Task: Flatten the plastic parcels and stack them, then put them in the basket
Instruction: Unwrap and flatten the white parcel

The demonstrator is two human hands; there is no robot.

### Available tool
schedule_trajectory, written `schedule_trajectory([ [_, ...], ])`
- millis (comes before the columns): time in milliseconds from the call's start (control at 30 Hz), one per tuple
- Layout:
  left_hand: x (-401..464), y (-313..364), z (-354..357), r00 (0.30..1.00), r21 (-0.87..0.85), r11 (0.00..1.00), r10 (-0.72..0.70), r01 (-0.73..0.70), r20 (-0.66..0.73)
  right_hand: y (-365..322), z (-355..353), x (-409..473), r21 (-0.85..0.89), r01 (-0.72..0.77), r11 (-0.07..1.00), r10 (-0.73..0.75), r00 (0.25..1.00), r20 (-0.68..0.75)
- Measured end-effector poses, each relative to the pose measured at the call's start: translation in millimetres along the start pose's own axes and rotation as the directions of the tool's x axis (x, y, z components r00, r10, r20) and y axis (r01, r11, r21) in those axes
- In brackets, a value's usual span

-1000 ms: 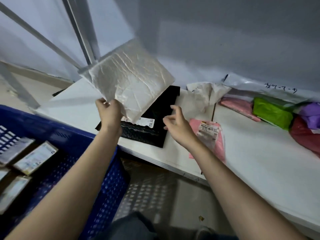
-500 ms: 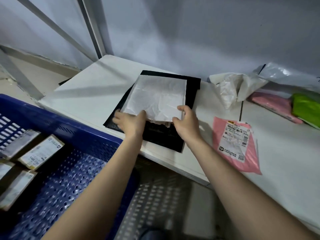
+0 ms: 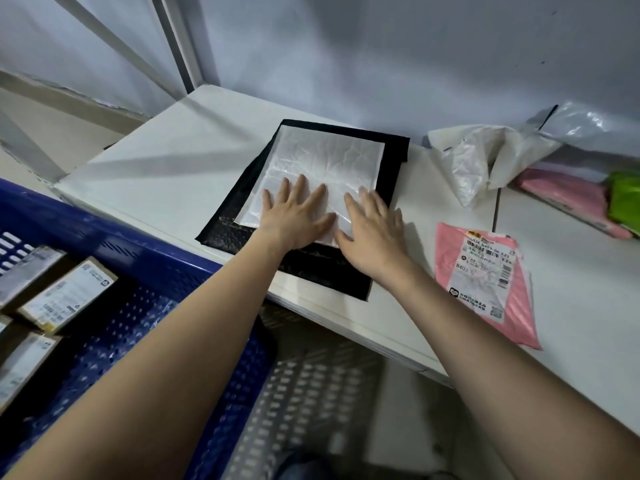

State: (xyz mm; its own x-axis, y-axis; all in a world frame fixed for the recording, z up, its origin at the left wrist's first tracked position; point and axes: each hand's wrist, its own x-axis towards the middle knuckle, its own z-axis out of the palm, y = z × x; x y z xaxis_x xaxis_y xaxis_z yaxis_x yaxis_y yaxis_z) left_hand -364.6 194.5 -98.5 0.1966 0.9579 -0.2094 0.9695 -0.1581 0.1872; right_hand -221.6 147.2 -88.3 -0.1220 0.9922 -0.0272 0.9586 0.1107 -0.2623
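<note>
The white parcel (image 3: 322,168) is laid on the black parcel (image 3: 311,268) on the surface (image 3: 166,174). It is pressed flat by the left hand (image 3: 294,216) and right hand (image 3: 375,233), fingers spread.

White surface (image 3: 180,174) against a grey wall (image 3: 381,57); metal shelving post (image 3: 180,46) at rear left; labelled cardboard boxes (image 3: 65,296) lower left; perforated floor panel (image 3: 311,393) below.
</note>
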Motion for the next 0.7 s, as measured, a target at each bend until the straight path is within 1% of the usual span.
schedule_trajectory([
  [33, 0.5, -2.8, 1.4, 1.000, 0.004, 1.000, 0.010, -0.010, 0.024, 2.0, 3.2, 0.8, -0.022, 0.005, 1.000, -0.003, 0.998, 0.061],
  [67, 0.5, -5.2, 3.3, 0.999, 0.003, 1.000, 0.019, -0.019, 0.035, 3.0, 6.2, 0.2, -0.046, 0.007, 0.999, -0.003, 0.997, 0.083],
  [167, -0.3, -7.3, 6.5, 0.999, 0.011, 0.999, 0.029, -0.030, 0.042, 1.2, 8.4, -1.1, -0.120, 0.026, 0.992, -0.022, 0.999, 0.034],
  [233, 0.4, -5.1, 4.4, 0.998, 0.038, 0.999, 0.016, -0.018, 0.060, -0.2, 5.7, 1.1, -0.108, 0.022, 0.994, -0.018, 0.999, 0.040],
  [300, 0.3, -1.1, 0.7, 0.998, 0.102, 0.995, -0.018, 0.012, 0.056, 1.7, 1.7, 1.7, -0.050, 0.013, 0.999, -0.008, 0.996, 0.094],
  [367, -3.6, 4.9, -1.1, 0.998, 0.180, 0.982, -0.051, 0.055, -0.023, 7.4, -3.8, -2.7, 0.016, -0.003, 1.000, 0.000, 0.990, 0.140],
  [433, -10.2, 14.3, -1.9, 0.987, 0.239, 0.969, -0.024, 0.062, -0.157, 16.6, -10.9, -12.6, 0.044, -0.005, 0.999, -0.001, 0.993, 0.117],
  [467, -13.2, 19.8, -2.8, 0.975, 0.236, 0.970, 0.001, 0.053, -0.223, 22.2, -16.1, -17.7, 0.039, 0.000, 0.999, -0.004, 0.996, 0.091],
  [533, -18.9, 32.6, -8.1, 0.951, 0.161, 0.987, 0.023, 0.028, -0.309, 36.8, -28.1, -27.2, 0.016, -0.003, 1.000, 0.003, 0.999, 0.043],
  [600, -23.0, 47.7, -15.9, 0.943, 0.107, 0.994, 0.039, -0.004, -0.331, 51.6, -42.8, -36.3, 0.011, -0.034, 0.999, 0.033, 0.999, 0.014],
  [700, -25.6, 74.0, -25.2, 0.944, 0.093, 0.994, 0.081, -0.054, -0.319, 74.1, -62.5, -49.9, 0.042, -0.107, 0.993, 0.107, 0.994, 0.008],
])
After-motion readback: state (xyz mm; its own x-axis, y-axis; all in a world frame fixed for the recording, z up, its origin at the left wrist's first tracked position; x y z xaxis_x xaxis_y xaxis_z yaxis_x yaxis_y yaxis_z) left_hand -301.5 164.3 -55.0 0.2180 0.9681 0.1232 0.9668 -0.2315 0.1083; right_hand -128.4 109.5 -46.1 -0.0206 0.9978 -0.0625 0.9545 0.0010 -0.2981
